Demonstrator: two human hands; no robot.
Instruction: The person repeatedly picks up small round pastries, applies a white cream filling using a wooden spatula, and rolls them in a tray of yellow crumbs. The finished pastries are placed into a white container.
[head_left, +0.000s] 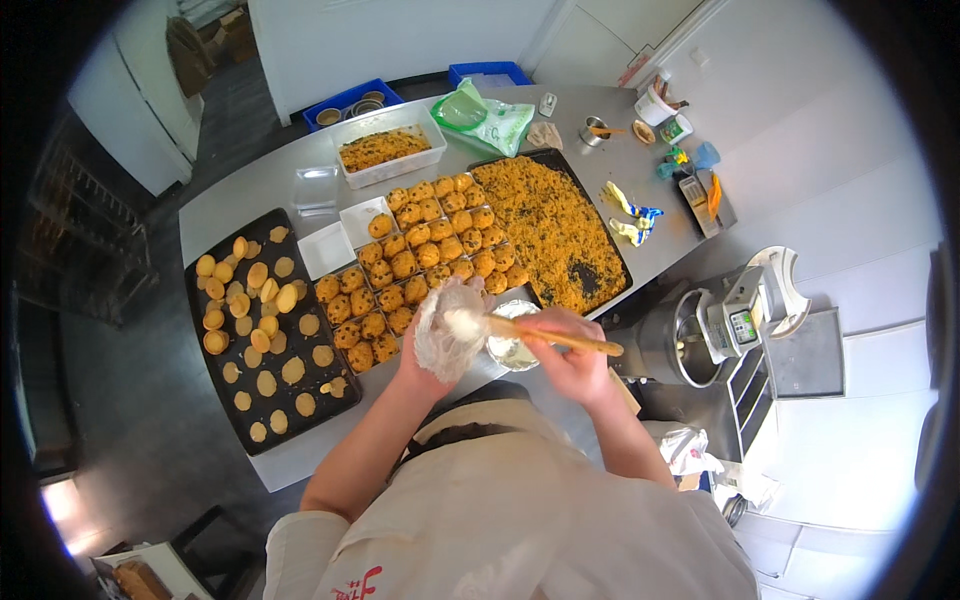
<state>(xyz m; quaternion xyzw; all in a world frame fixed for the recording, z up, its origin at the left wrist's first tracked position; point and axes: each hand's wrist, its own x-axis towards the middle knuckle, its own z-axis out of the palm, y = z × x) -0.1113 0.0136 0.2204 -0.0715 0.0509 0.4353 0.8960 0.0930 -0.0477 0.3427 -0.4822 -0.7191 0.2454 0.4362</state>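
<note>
My left hand (450, 334), in a clear plastic glove, is cupped under a white creamy lump (466, 324). My right hand (571, 352) is bare and grips a wooden-handled tool (574, 339), whose far end meets the lump. Below and between the hands sits a foil-like round bowl (514, 354) with white contents, partly hidden by the right hand. Just beyond my left hand, golden crumb-coated balls (427, 255) fill white square boxes. Two boxes at the left differ: one white box (326, 251) holds nothing, the other holds one ball.
A black tray (281, 405) with small round cakes lies left; another dark tray (626, 279) holds orange shreds. Behind stand a plastic tub (397, 174) and a green-white bag (491, 124). Right are crumpled wrappers (637, 217) and a stand mixer (697, 337).
</note>
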